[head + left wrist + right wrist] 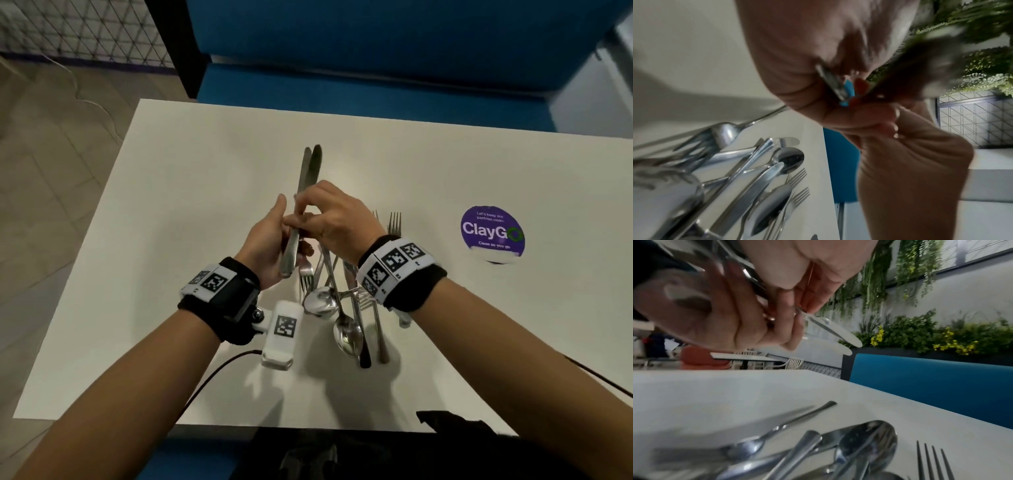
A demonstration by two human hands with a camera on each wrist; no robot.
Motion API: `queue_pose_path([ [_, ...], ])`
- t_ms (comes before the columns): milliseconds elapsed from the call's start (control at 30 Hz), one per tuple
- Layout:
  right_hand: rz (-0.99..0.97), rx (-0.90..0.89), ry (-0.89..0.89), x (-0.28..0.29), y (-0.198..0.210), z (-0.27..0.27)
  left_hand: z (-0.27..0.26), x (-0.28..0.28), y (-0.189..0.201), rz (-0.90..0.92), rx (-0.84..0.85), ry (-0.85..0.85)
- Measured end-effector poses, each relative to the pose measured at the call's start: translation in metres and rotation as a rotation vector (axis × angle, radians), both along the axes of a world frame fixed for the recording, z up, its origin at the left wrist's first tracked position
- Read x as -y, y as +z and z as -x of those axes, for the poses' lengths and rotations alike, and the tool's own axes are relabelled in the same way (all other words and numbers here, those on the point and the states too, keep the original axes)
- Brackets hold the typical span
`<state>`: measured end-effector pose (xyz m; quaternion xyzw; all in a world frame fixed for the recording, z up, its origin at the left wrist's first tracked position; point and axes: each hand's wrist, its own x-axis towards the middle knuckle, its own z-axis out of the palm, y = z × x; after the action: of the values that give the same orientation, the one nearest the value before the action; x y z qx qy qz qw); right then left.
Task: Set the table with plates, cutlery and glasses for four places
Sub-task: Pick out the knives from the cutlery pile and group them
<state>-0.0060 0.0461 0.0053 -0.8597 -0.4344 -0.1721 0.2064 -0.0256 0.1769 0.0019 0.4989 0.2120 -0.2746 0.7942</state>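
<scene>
Nearest the person, a loose pile of cutlery (pixel 342 308) lies crossed on the white table (pixel 171 205), forks and spoons overlapping, so a careless pull could drag neighbours along. Above it the left hand (pixel 267 246) grips two knives (pixel 305 192) by their handles while the right hand (pixel 335 216) pinches them; the smooth steel could slip and clatter down. No plates or glasses are in view.

The plain off-white rectangular surface (pixel 205 192) is carrying a heap of shiny silver metal cutlery (pixel 342 308) near its front edge, and a round purple sticker (pixel 492 230) with white lettering is showing toward its right edge. Black wristbands (pixel 404 270) are bearing white panels printed with black square-code patterns. A solid blue upholstered bench (pixel 376 51) is lying beyond the far edge.
</scene>
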Motion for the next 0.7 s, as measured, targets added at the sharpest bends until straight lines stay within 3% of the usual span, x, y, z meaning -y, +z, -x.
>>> queue_pose_path([
  [167, -0.014, -0.047, 0.032, -0.004, -0.02, 0.004, -0.001, -0.004, -0.01, -0.037, 0.018, 0.031],
  [233, -0.102, -0.115, -0.058, 0.002, -0.026, 0.011, -0.003, -0.005, -0.016, -0.062, 0.03, 0.046],
  [300, -0.127, -0.274, -0.259, 0.016, -0.028, 0.017, -0.003, -0.006, -0.024, -0.149, 0.054, 0.035],
  [400, 0.243, -0.714, -0.591, 0.043, -0.032, 0.028, 0.003, 0.001, -0.032, -0.313, 0.112, -0.089],
  [467, 0.424, -0.92, -0.702, 0.053, -0.037, 0.04, 0.011, 0.01, -0.034, -0.463, 0.164, -0.208],
  [567, 0.463, -1.011, -0.781, 0.059, -0.047, 0.058, 0.024, 0.03, -0.037, -0.71, 0.3, -0.379],
  [700, 0.303, -0.996, -0.876, 0.064, -0.051, 0.073, 0.033, 0.056, -0.044, -1.007, 0.471, -0.619],
])
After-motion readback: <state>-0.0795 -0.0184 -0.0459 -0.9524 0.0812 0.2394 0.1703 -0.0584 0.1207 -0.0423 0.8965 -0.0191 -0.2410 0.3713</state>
